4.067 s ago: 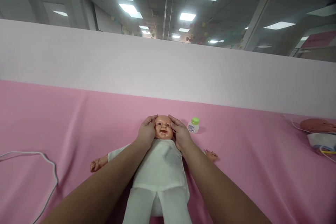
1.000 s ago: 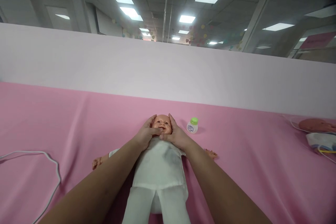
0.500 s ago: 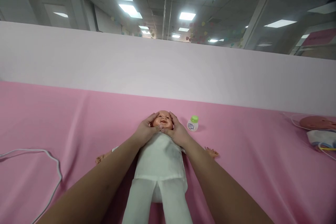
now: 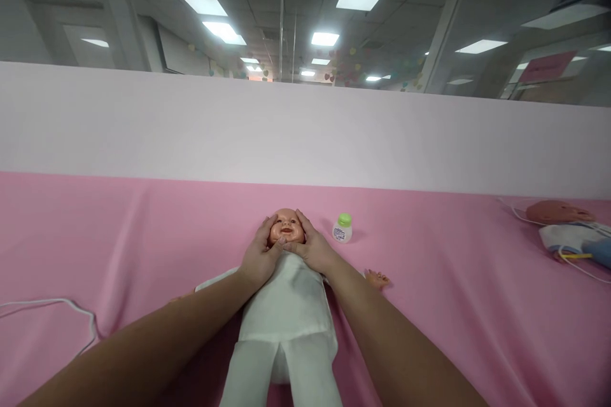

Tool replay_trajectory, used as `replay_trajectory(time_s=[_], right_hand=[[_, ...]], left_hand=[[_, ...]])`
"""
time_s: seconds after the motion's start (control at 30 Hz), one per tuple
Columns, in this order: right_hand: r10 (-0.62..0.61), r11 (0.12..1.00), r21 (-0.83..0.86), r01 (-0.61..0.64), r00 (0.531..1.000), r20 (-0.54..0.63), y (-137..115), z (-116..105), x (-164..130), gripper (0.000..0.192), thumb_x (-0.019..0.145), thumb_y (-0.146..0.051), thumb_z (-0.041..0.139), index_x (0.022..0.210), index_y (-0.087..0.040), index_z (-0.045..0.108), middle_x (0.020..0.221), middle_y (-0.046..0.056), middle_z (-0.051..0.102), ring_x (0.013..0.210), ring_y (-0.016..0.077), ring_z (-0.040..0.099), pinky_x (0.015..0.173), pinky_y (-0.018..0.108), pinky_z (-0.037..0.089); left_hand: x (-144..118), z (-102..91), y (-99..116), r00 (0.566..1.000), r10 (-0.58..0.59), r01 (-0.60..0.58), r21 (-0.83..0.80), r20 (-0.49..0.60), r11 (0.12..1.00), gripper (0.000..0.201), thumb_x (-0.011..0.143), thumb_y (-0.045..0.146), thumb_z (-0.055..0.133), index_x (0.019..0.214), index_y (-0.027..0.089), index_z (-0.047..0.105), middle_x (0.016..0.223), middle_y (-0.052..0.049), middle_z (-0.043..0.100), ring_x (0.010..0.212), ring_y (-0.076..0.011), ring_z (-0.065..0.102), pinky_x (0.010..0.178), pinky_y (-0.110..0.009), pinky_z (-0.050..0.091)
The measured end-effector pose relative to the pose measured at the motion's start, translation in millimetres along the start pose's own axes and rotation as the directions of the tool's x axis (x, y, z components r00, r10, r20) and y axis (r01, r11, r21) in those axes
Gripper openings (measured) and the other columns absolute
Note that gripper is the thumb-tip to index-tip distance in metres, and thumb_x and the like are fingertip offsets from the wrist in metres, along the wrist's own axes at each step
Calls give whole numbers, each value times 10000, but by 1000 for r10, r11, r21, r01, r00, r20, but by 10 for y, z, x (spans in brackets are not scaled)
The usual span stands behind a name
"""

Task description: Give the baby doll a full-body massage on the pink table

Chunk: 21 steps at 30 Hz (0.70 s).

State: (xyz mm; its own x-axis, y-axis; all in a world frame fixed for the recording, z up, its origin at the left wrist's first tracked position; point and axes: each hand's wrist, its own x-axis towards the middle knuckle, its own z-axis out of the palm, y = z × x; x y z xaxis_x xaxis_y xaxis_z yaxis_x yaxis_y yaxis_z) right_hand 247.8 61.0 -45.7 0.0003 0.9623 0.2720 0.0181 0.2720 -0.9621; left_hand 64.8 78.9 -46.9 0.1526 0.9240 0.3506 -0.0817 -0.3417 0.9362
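A baby doll [image 4: 289, 305] in white clothes lies on its back, face up, its head toward the far side. Its smiling face [image 4: 286, 229] shows between my two hands. My left hand [image 4: 260, 259] cups the left side of the head, fingers along the cheek and thumb near the chin. On the other side, my right hand [image 4: 316, 250] holds the head in the same way, its thumb under the chin. The thumbs nearly meet there. One doll hand [image 4: 377, 279] sticks out beyond my right forearm; the other is mostly hidden behind my left forearm.
A small clear bottle with a green cap [image 4: 342, 229] stands right of the doll's head. At the far right lies a second doll [image 4: 558, 212] with thin tubing. A white cable [image 4: 71, 303] runs across the pink cover [image 4: 429, 248] at left. Behind rises a white ledge [image 4: 305, 133].
The view has shifted, so everything sits further left and a little lower. My left fingers have slid down the side of the doll's face; the right hand stays on the head.
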Motion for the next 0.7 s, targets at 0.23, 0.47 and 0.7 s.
replay_trajectory(time_s=[0.23, 0.47, 0.7], right_hand=[[21, 990, -140, -15, 999, 40, 14, -16, 19, 1133, 696, -483, 920, 1626, -396, 279, 1653, 17, 411, 1489, 283, 442, 1250, 480, 318], [43, 992, -123, -34, 996, 76, 5, -27, 8, 1158, 705, -500, 909, 1638, -408, 229, 1652, 19, 410, 1466, 291, 472, 1219, 489, 379], [43, 997, -65, -37, 995, 92, -4, -37, 5, 1150, 701, -462, 920, 1631, -412, 246, 1640, 15, 429, 1466, 287, 472, 1226, 497, 367]], left_hand=[[33, -65, -102, 996, 17, -26, 102, 86, 994, 727, 833, 397, 776, 1509, 300, 524, 1588, -76, 512, 1510, -312, 396, 1259, -471, 267], [40, -70, -113, 996, -21, 14, 77, 89, 997, 768, 843, 437, 772, 1544, 282, 500, 1586, -87, 518, 1495, -331, 419, 1259, -478, 276], [25, -94, -83, 995, -52, 43, 101, 86, 994, 834, 818, 453, 804, 1564, 271, 478, 1612, -108, 483, 1496, -333, 420, 1239, -467, 315]])
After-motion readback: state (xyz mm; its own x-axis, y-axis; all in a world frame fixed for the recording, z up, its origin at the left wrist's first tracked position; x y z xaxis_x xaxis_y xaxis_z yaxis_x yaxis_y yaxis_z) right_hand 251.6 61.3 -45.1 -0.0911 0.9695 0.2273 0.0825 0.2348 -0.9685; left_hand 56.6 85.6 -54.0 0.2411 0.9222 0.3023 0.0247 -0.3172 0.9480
